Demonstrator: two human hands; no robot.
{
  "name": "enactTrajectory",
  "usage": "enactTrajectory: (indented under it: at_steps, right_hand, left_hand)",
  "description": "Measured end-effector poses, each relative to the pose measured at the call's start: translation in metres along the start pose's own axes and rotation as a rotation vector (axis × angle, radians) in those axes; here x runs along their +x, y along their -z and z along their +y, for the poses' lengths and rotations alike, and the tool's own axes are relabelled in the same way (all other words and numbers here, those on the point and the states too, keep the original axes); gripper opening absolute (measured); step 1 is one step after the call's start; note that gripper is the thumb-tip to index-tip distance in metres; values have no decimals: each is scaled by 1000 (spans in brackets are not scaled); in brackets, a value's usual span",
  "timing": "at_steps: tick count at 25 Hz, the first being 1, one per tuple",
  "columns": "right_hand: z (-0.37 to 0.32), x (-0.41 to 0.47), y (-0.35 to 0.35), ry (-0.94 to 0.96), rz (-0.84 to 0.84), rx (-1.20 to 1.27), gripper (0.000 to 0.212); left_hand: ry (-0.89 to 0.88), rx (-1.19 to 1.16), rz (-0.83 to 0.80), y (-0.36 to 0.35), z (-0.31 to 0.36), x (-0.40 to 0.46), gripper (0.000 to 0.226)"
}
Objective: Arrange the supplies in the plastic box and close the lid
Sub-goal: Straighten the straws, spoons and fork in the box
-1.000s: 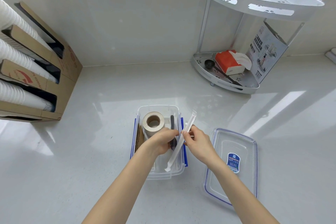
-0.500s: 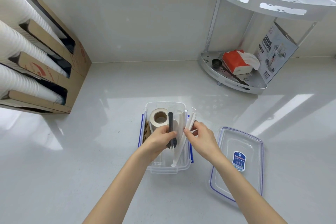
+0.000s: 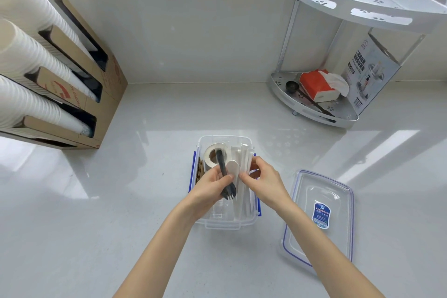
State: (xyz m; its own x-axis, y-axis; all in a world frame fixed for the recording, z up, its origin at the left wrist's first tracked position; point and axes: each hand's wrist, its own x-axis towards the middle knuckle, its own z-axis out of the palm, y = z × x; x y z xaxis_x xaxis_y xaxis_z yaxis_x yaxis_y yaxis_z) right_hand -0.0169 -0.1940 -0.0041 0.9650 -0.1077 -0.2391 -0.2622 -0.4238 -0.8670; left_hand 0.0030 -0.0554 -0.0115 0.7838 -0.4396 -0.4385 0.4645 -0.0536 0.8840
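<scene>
A clear plastic box (image 3: 226,224) with blue clips stands on the counter in front of me. Inside are a tape roll (image 3: 211,155), brown card pieces (image 3: 200,169) along the left wall and several white wrapped straws (image 3: 244,191) on the right. My left hand (image 3: 210,187) pinches a black plastic fork (image 3: 223,174) and a white spoon (image 3: 233,167) over the box. My right hand (image 3: 264,181) presses the wrapped straws down against the box's right side. The clear lid (image 3: 321,220) with a blue label lies flat on the counter to the right.
A cardboard dispenser (image 3: 79,94) with stacks of white paper cups (image 3: 26,60) stands at the left. A white two-tier corner rack (image 3: 343,55) at the back right holds a red tissue pack (image 3: 316,84), a black scoop (image 3: 291,86) and a printed card.
The long wrapped straw that my hands held above the box has gone down into its right side. My left hand now holds the black fork and a white spoon over the tape roll.
</scene>
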Motion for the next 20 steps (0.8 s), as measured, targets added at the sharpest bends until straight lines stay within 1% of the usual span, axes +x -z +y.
enactTrajectory:
  at_steps: [2,4,7,11,13,16,18,20]
  right_hand:
    - [-1,1,1,-6,-37,98,23]
    - [-1,0,2,-12,-74,177,20]
    - [-2,-3,2,-13,-100,226,20]
    - [-5,-5,2,-42,-142,196,28]
    - [-6,-6,3,-60,-146,166,28]
    - [-7,-7,5,-73,-126,173,21]
    - [-7,-7,7,-78,-108,176,13]
    - [-6,-7,8,-84,-84,157,10]
  left_hand:
    - [-4,-19,-16,2,1,-3,19]
    - [-8,-20,-31,3,1,-5,20]
    - [-19,-21,-31,2,1,-7,22]
    - [-26,-46,-23,2,0,-6,25]
    - [-21,-26,1,2,-1,-5,25]
    - [-30,23,57,3,-1,-4,19]
    - [-41,44,94,4,-1,-2,18]
    - [-40,64,125,6,-1,-1,19]
